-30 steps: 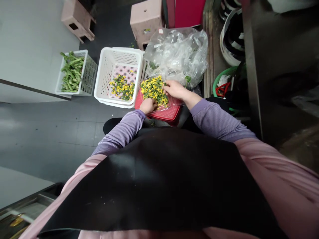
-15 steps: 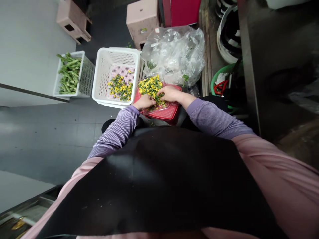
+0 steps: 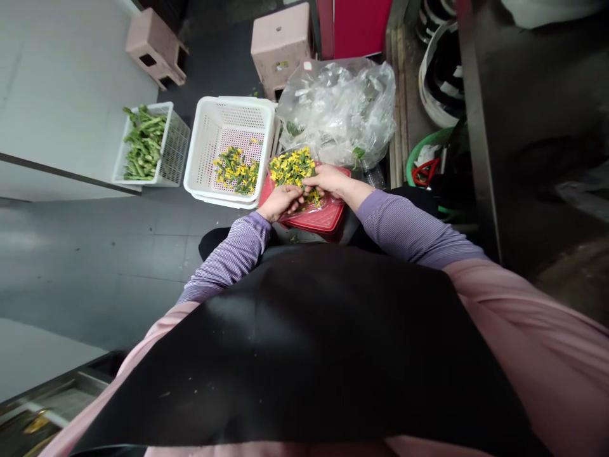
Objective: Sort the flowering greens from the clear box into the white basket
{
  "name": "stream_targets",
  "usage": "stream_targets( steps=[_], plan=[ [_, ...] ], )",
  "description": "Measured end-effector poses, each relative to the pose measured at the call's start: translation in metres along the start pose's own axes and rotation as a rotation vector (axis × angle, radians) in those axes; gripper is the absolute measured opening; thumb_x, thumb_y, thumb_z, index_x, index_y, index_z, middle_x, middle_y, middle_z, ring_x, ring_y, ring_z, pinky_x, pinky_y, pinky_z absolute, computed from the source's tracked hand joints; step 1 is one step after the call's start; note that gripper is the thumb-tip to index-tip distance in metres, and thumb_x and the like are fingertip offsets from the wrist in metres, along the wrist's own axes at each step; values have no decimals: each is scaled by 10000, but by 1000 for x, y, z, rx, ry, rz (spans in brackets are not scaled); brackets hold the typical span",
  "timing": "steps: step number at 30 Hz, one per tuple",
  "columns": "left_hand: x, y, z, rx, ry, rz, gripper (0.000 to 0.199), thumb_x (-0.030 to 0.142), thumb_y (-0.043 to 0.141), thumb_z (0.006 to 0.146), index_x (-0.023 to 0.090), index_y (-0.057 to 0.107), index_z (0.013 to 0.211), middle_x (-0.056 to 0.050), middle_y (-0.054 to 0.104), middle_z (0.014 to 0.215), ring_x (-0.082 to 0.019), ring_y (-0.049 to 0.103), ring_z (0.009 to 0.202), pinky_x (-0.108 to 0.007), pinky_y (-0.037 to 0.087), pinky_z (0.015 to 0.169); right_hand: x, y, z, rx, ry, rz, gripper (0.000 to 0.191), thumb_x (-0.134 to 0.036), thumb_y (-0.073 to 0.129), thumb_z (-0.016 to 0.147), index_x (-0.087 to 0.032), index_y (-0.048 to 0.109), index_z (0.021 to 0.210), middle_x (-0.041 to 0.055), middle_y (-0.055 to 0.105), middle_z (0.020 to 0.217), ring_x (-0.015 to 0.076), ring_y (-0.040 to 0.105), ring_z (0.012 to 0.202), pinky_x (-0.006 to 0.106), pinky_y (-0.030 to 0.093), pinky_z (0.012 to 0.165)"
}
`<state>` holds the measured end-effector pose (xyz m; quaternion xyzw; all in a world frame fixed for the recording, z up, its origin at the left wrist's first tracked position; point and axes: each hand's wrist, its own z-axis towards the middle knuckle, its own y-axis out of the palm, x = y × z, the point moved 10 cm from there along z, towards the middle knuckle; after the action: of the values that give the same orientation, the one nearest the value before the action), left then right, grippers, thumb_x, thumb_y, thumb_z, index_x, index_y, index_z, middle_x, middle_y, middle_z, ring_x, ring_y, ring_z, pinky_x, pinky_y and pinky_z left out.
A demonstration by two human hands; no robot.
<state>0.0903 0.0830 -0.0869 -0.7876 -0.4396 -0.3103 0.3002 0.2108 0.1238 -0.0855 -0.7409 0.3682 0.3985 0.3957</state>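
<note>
A heap of small green pieces with yellow flowers [image 3: 290, 166] lies on clear plastic film over a red lid [image 3: 316, 219] in front of me. My left hand [image 3: 281, 203] is closed at the heap's near edge, fingers bent inward. From the right, my right hand [image 3: 330, 179] comes in with thumb and fingers pinched, its tips close to the left fingertips. Whatever sits between the fingers is too small to make out. Left of the heap, a white plastic basket [image 3: 200, 149] holds more of the yellow-flowered green pieces [image 3: 238, 171].
Behind the heap spreads a large clear plastic bag [image 3: 342, 108]. Farther left, a smaller white basket [image 3: 175, 149] holds green stalks [image 3: 144, 143]. Two pink stools [image 3: 280, 41] stand at the back. A green tub [image 3: 413, 155] and a dark counter [image 3: 537, 127] are on the right.
My two hands have drawn closer, fingertips now nearly meeting over the near side of the heap. The whole view has shifted slightly, so the surroundings appear a little farther right and lower.
</note>
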Motion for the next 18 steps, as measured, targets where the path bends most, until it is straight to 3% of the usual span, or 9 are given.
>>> stream_targets(
  steps=[7, 12, 15, 18],
  plan=[
    [3, -6, 5, 159, 162, 38, 217, 288, 604, 885, 177, 556, 704, 46, 477, 523, -60, 367, 434, -208, 255, 446, 8, 2, 0, 53, 103, 183, 48, -221, 654, 907, -184, 652, 877, 33, 726, 788, 98, 456, 458, 257, 425, 507],
    [11, -14, 9, 248, 312, 201, 222, 285, 548, 820, 175, 531, 629, 53, 421, 509, -73, 341, 494, -216, 272, 499, 9, 7, -3, 11, 116, 194, 170, -256, 620, 940, -176, 641, 791, 34, 675, 709, 105, 421, 450, 274, 431, 515],
    [15, -15, 11, 249, 337, 245, 215, 255, 510, 800, 174, 514, 600, 50, 412, 508, -73, 326, 494, -221, 264, 499, 7, 9, -8, -14, 166, 219, 278, -288, 608, 964, -178, 589, 709, 5, 563, 577, 102, 390, 437, 253, 392, 477],
    [22, -8, 10, 170, 321, 153, 185, 261, 508, 817, 181, 530, 652, 60, 391, 494, -70, 309, 452, -221, 254, 476, 3, 9, -14, -46, 233, 352, 281, -273, 598, 986, -182, 561, 723, -27, 484, 542, 79, 324, 418, 229, 358, 451]
  ],
)
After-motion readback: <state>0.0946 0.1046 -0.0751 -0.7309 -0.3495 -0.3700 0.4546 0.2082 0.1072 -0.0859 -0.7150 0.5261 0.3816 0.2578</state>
